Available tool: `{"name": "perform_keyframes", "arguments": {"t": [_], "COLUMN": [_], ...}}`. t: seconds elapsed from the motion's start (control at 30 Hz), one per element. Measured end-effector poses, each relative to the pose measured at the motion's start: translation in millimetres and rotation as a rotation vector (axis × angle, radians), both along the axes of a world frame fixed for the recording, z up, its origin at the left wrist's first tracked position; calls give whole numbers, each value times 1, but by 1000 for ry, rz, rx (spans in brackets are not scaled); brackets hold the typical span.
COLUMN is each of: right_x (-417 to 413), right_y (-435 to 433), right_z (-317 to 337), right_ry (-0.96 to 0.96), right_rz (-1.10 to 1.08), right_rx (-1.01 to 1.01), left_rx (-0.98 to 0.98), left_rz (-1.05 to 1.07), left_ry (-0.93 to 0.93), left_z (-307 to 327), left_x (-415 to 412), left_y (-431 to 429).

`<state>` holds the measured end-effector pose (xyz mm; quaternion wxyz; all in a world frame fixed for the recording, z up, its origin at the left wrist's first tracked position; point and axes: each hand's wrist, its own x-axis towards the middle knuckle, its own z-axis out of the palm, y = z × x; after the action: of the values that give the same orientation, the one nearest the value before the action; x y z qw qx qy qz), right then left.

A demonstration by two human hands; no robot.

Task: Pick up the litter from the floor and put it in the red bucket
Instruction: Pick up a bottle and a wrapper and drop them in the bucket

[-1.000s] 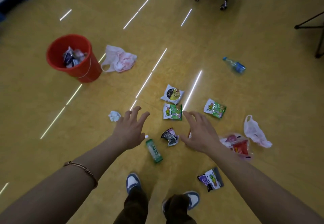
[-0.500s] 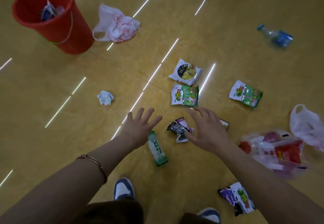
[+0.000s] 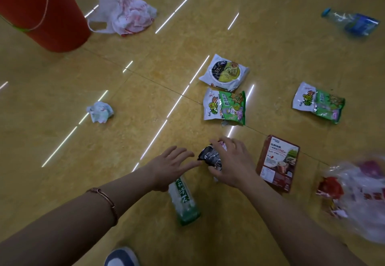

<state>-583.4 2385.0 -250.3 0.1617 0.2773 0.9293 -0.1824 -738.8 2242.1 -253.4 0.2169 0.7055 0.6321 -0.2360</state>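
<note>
Black crinkled wrapper (image 3: 210, 157) lies on the floor (image 3: 125, 91) directly under your right hand (image 3: 231, 161), whose fingers (image 3: 216, 142) curl round it; your left hand (image 3: 168, 165), spread and empty, is just beside it, over the green bottle (image 3: 184, 201).

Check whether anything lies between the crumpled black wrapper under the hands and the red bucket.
Nothing visible blocks it. The right hand is closing on the crumpled black wrapper, and bare floor runs up-left to the red bucket. The crumpled paper ball and white plastic bag lie to either side of that line.
</note>
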Motion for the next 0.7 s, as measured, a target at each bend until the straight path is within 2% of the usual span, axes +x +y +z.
{"name": "perform_keyframes", "arguments": {"t": [0.17, 0.33, 0.53, 0.7], "right_x": [1, -8, -2, -5], "right_y": [13, 24, 20, 23], "right_z": [-33, -39, -52, -60], "right_ry": [-74, -86, -155, -162], "right_rz": [-26, -38, -14, -71], "right_rx": [20, 31, -9, -37], "left_rx": [32, 32, -1, 15], "left_rz": [-7, -23, -125, -78], "left_ry": [1, 18, 82, 131], "left_z": [-31, -36, -51, -59], "left_x": [1, 2, 12, 15], "left_y": [1, 4, -8, -6]}}
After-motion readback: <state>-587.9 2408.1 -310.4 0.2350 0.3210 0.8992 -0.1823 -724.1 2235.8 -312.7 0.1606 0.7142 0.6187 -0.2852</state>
